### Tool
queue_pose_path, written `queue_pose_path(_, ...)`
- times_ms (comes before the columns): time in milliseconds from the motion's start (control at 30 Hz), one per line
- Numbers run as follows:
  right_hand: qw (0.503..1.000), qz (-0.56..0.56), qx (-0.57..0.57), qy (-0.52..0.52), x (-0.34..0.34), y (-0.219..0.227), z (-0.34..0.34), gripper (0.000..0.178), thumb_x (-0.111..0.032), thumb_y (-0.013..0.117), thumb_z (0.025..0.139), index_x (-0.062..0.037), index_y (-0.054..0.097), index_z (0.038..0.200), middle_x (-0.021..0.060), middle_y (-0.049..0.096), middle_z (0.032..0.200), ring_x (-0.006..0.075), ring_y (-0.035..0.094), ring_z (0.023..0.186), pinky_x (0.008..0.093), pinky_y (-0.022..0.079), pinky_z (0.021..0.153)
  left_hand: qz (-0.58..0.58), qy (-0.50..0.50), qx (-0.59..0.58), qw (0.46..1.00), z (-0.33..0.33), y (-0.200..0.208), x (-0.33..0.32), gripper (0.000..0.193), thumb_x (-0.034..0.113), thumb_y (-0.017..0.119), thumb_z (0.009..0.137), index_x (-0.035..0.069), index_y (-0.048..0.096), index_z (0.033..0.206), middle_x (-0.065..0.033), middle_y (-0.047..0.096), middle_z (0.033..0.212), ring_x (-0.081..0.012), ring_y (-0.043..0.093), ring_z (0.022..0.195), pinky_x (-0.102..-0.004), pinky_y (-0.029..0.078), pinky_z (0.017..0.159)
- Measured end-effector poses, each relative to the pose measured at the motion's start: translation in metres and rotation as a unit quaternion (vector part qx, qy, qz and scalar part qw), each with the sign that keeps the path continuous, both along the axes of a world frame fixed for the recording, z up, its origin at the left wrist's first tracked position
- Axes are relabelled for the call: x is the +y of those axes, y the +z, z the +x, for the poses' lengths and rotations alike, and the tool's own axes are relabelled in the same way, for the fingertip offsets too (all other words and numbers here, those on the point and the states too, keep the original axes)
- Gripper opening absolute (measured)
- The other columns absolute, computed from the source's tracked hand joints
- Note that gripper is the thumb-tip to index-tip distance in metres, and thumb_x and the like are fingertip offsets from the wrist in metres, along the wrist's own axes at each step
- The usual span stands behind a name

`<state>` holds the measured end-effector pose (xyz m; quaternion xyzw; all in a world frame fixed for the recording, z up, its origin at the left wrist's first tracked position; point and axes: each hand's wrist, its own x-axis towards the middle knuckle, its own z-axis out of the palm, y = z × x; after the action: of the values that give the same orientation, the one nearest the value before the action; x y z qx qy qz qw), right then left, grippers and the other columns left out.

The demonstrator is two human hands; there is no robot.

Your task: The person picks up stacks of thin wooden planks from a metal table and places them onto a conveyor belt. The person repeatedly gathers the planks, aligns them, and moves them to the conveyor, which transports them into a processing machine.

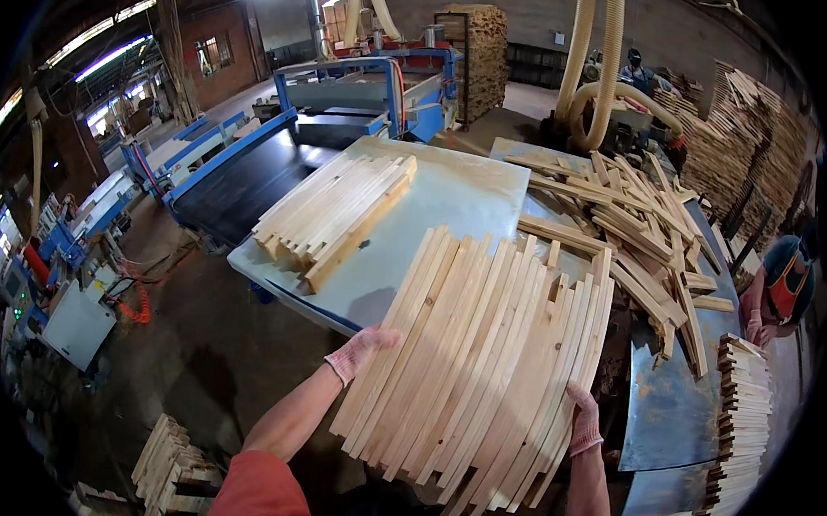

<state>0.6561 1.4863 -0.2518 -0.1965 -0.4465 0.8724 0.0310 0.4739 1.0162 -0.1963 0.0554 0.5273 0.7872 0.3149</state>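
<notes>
A wide row of pale wooden strips [477,347], lying side by side with uneven ends, is squeezed between my two hands. My left hand [366,348], in a pinkish knit glove, presses the row's left edge. At the right edge, near its close end, my gloved right hand [584,418] is closed on the outer strip. The far part of the row overlaps the grey-white tabletop [447,187], while the near part hangs out toward me. Farther left on that tabletop rests a second bundle of wooden strips [338,209]. Any fingers beneath the row are hidden.
A jumbled heap of wood offcuts [648,234] covers a metal table at the right. Beyond the tabletop stands a blue-framed machine with a black conveyor belt [244,173]. Another person [784,279] works at far right, beside stacked strips [745,419]. More wood [169,472] lies lower left.
</notes>
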Motion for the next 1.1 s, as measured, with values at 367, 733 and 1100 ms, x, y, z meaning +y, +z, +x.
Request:
queue_pose_path(367, 0.988, 0.076, -0.103, -0.083, -0.098, -0.039, -0.115, 0.021, -0.018, 0.077, 0.09, -0.0002, 0.078, 0.1, 0.0066, 0.076, 0.094, 0.0215, 0.072, 0.087, 0.0351, 0.058, 0.087, -0.207, -0.019, 0.008, 0.978, -0.155, -0.024, -0.093, 0.073, 0.043, 0.075, 0.094, -0.005, 0.056, 0.147, -0.0169, 0.067, 0.14, -0.0226, 0.062, 0.132, -0.0388, 0.048, 0.113)
queue_pose_path(733, 0.974, 0.091, -0.142, -0.153, -0.092, -0.016, -0.228, 0.024, -0.016, 0.076, 0.089, -0.0001, 0.077, 0.107, 0.0117, 0.078, 0.101, 0.0263, 0.075, 0.091, 0.0412, 0.062, 0.091, -0.545, -0.106, 0.247, 0.795, -0.307, 0.044, -0.024, 0.106, 0.067, 0.081, 0.079, -0.01, 0.053, 0.146, -0.0284, 0.06, 0.147, -0.0386, 0.06, 0.136, -0.0441, 0.049, 0.111)
queue_pose_path(1100, 0.977, 0.1, -0.132, -0.133, -0.083, -0.02, -0.366, 0.023, -0.015, 0.074, 0.094, 0.0042, 0.076, 0.107, 0.0104, 0.078, 0.102, 0.0219, 0.074, 0.093, 0.0346, 0.06, 0.091, -0.607, 0.193, 0.485, 0.599, -0.506, 0.023, -0.175, 0.099, 0.061, 0.072, 0.09, 0.003, 0.038, 0.162, -0.0265, 0.045, 0.162, -0.0424, 0.04, 0.152, -0.0508, 0.029, 0.127)
